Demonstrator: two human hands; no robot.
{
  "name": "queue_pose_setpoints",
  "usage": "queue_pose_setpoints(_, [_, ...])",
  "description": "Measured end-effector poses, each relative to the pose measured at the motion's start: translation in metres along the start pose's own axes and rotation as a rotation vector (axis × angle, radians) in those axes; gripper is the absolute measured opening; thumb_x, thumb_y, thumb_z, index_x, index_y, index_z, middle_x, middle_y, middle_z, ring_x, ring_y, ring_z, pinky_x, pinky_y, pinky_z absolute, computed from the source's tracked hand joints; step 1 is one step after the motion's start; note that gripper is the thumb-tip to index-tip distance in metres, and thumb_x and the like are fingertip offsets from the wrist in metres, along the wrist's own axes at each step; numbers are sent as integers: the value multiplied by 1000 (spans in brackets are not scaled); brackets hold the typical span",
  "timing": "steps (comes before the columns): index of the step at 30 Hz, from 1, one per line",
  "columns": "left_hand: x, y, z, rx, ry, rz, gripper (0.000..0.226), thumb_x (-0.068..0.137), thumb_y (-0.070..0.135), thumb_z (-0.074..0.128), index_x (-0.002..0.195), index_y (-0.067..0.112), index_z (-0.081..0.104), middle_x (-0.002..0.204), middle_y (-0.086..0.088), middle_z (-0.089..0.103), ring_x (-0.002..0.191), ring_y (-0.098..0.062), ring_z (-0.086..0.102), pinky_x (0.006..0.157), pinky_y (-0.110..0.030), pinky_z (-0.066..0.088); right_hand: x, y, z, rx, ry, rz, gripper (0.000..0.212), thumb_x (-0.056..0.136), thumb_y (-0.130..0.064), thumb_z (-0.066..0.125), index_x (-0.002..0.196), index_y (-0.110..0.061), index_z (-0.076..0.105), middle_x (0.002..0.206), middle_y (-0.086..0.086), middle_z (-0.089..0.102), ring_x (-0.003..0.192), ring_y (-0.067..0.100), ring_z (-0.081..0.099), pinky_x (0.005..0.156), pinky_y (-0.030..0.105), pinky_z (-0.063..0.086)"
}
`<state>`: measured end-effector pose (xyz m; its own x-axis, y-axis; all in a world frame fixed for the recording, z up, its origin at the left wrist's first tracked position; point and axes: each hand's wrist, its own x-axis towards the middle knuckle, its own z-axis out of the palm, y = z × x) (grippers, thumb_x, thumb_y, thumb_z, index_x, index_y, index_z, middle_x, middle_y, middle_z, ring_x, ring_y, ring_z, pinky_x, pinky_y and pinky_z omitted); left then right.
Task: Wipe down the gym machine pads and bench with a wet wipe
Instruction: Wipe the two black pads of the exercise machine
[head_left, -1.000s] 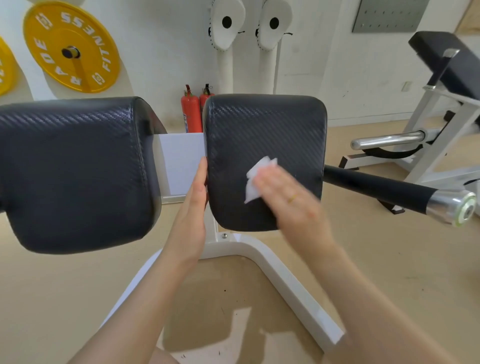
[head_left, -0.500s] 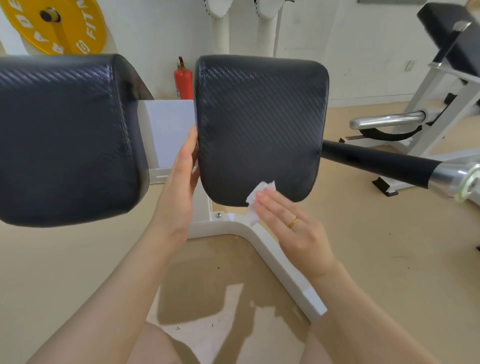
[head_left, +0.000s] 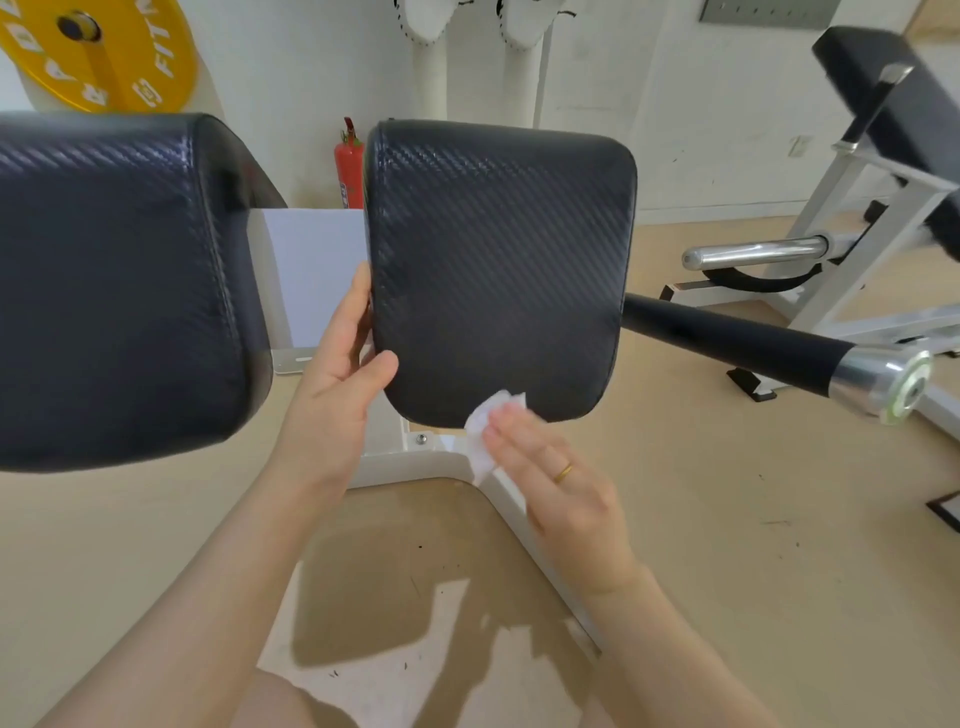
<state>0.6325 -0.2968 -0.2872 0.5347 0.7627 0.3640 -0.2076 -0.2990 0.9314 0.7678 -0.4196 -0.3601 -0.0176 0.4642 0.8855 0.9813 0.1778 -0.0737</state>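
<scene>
Two hands: left (head_left: 332, 379) grips upright pad (head_left: 498, 270); right (head_left: 561, 483) flat-fingered presses wipe (head_left: 485, 428).

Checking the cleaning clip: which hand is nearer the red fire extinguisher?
Left. The left hand grips the pad's edge just below the fire extinguisher; the right hand presses the wipe lower down.

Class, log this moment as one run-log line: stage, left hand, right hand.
stage: wiping right pad lower edge | left hand: grips pad's left edge | right hand: flat fingers press wet wipe
</scene>
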Motion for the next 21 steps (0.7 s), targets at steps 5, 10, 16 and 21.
queue_pose_setpoints(5, [-2, 6, -1, 54, -18, -37, 65, 93, -9, 36, 145, 29, 25, 145, 18, 35, 129, 7, 35, 97, -3, 34, 100, 29, -17, -112, 313, 169, 32, 99, -5, 37, 104, 10, 64, 109, 23, 65, 108, 30, 58, 103, 27, 40])
queue_pose_setpoints(10, [-2, 11, -3, 70, -42, -44, 68, 91, -12, 36, 145, 28, 24, 145, 20, 35, 124, 15, 36, 93, -1, 34, 161, 31, 2, -144, 252, 206, 33, 80, 5, 45, 106, 5, 66, 112, 20, 65, 109, 32, 60, 97, 31, 41])
queue_pose_setpoints(16, [-1, 11, -11, 91, -54, -56, 67, 92, -3, 43, 126, 52, 26, 140, 28, 33, 123, 20, 33, 94, 0, 32, 171, -14, 36, -199, 59, -33, 36, 82, -4, 42, 109, 3, 65, 114, 18, 65, 112, 31, 59, 97, 35, 41])
queue_pose_setpoints(21, [0, 10, -16, 96, -78, -60, 67, 91, -2, 46, 131, 48, 26, 144, 24, 31, 126, 17, 30, 97, -2, 31, 153, -13, 33, -439, 61, -9, 34, 89, -27, 51, 115, -8, 61, 131, 9, 42, 112, 27, 37, 95, 38, 32])
